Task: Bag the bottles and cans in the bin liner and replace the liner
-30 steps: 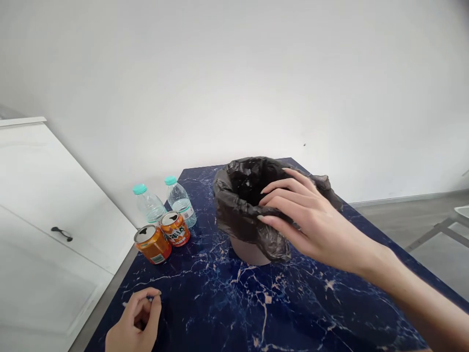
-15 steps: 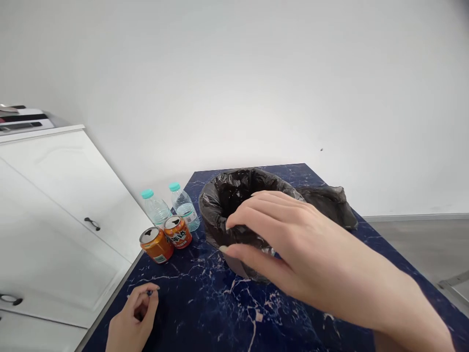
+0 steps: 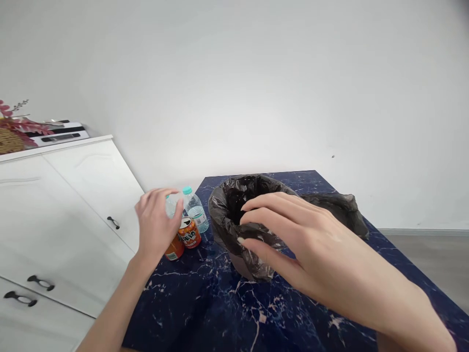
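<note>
My left hand (image 3: 157, 215) is raised at the bottles, thumb and fingers apart around the top of the left water bottle (image 3: 171, 206), which it partly covers; contact is not clear. Beside it stands a second clear water bottle (image 3: 197, 211) with a teal cap. Two orange drink cans are in front: one opened can (image 3: 190, 234) shows fully, the other can (image 3: 175, 250) is half hidden by my left hand. A bin lined with a black plastic bag (image 3: 223, 220) stands to the right. Over its near rim hovers my right hand (image 3: 289, 230), fingers curved and apart, with nothing in it.
All this is on a dark blue marbled table (image 3: 205, 303). More black plastic bag (image 3: 342, 210) lies right of the bin. White cabinets (image 3: 73, 234) flank the table's left, with pink flowers (image 3: 32, 128) and a basket on top. A white wall stands behind.
My left hand has moved up and forward from the table's near left to the left bottle, opening its fingers. The view has shifted slightly left. My right hand stays over the bin.
</note>
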